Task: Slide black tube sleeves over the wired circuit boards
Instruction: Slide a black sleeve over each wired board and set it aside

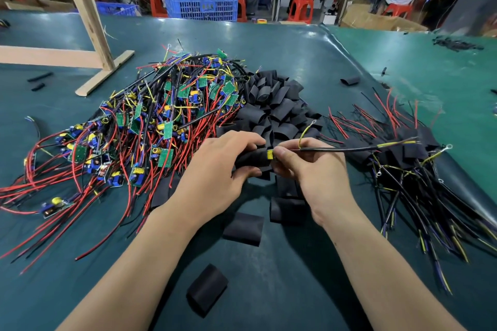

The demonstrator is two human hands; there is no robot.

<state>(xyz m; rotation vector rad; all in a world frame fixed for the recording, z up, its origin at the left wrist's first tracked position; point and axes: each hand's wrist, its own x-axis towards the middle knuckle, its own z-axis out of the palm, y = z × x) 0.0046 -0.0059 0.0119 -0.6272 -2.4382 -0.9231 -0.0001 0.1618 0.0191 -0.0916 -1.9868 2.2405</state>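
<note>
We sleeve a board mid-desk.
Our left hand (pixel 215 169) grips the black sleeve (pixel 251 160); our right hand (pixel 309 166) pinches the wired board (pixel 270 154) at its mouth, on the green desk (pixel 295 277).

black sleeves (pixel 271 105), green boards (pixel 172 105) with red wires (pixel 80 177), teal table (pixel 295 45).

Left hand (pixel 223 166), right hand (pixel 309 169) pinching.

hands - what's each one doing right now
Left hand: grips a black tube sleeve.
Right hand: pinches the wired circuit board at the sleeve's mouth.
</note>
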